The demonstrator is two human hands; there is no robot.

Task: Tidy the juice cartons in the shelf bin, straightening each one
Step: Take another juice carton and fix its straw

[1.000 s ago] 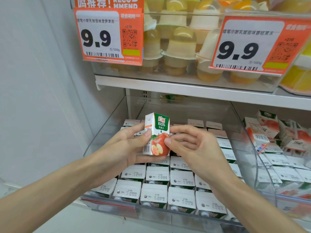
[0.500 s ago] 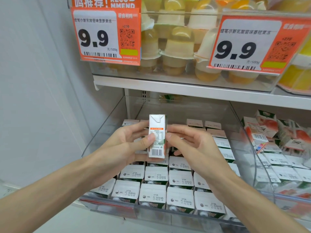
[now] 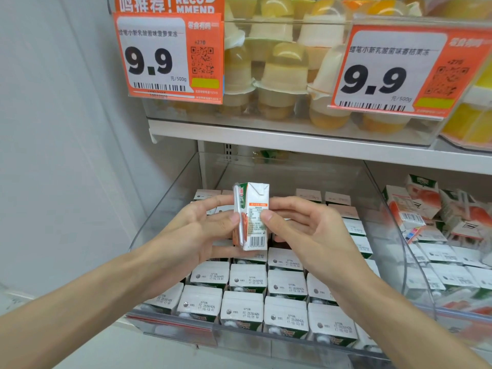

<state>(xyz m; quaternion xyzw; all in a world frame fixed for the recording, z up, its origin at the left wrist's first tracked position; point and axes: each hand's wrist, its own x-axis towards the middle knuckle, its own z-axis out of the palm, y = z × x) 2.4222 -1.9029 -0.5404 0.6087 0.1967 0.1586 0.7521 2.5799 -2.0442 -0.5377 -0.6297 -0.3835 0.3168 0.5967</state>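
Carton [image 3: 251,217] held upright above the bin [image 3: 170,206], pinched between left hand [image 3: 202,233] and right hand [image 3: 306,230], both grips grasping it. Risk: fingertip pinch slips; carton drops, knocking rows askew.

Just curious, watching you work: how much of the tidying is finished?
Most cartons in the clear bin stand in neat rows. One carton is up between the left hand and right hand, not yet replaced. The next bin's cartons lie jumbled.
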